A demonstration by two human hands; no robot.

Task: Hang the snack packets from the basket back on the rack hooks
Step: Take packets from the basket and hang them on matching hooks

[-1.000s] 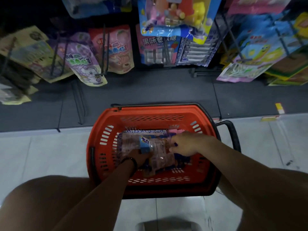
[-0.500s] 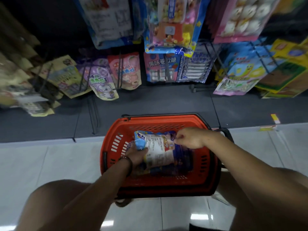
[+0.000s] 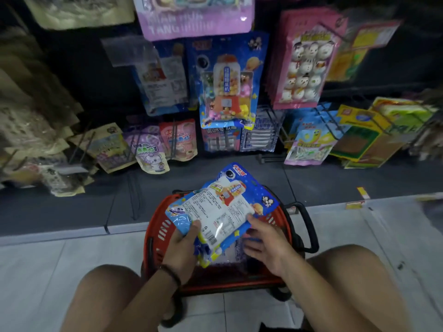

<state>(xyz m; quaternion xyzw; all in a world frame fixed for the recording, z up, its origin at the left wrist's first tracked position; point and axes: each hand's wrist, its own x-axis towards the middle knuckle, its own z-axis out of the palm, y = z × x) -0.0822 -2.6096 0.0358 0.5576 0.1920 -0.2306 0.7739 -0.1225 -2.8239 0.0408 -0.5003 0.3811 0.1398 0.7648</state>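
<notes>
A blue snack packet (image 3: 223,207) with a white label panel is lifted above the red basket (image 3: 155,233), back side up, tilted toward the rack. My left hand (image 3: 183,245) grips its lower left corner. My right hand (image 3: 262,243) touches its right lower edge with the thumb on top, fingers spread underneath. More packets (image 3: 230,256) lie in the basket beneath, mostly hidden. A matching blue packet (image 3: 227,80) hangs on the rack straight ahead.
The rack holds several hanging packets: pink ones (image 3: 304,61) at right, yellow-green ones (image 3: 374,130) far right, purple and pink pouches (image 3: 165,142) low at left. Bare hooks (image 3: 133,195) stick out low at left. My knees flank the basket on the tiled floor.
Both hands have raised the blue packet out of the basket and tipped it up toward the rack. The view has tilted upward, showing more of the rack.
</notes>
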